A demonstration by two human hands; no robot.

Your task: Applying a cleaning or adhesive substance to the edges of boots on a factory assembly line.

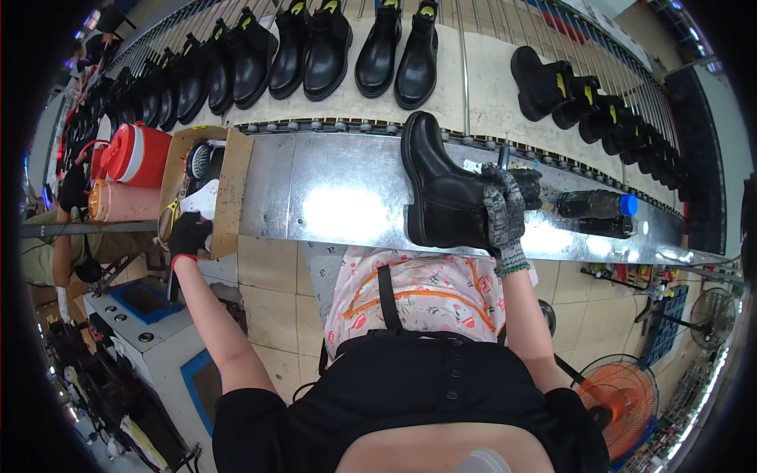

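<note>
A black leather ankle boot (pixel 441 185) lies tilted over the metal bench, its toe away from me and its sole to the left. Around the boot's shaft, my right hand (pixel 506 213) is closed, in a grey knitted glove. My left hand (pixel 191 234), in a black glove, reaches to the near end of an open cardboard box (pixel 229 189). Beside that hand are yellow-handled scissors (pixel 168 221) and a white piece (pixel 203 199). Farther back in the box sits a black brush (pixel 199 160). The left fingers blend into dark glove, so their grip is hidden.
Black boots (pixel 327 55) line the roller conveyor beyond the metal bench (pixel 268 181). Left of the box stand a red jug (pixel 142 158) and a pinkish container (pixel 126 201). A blue-capped bottle (pixel 591 205) lies at right. An orange fan (pixel 619 394) stands lower right. A co-worker's arm (pixel 63 256) shows far left.
</note>
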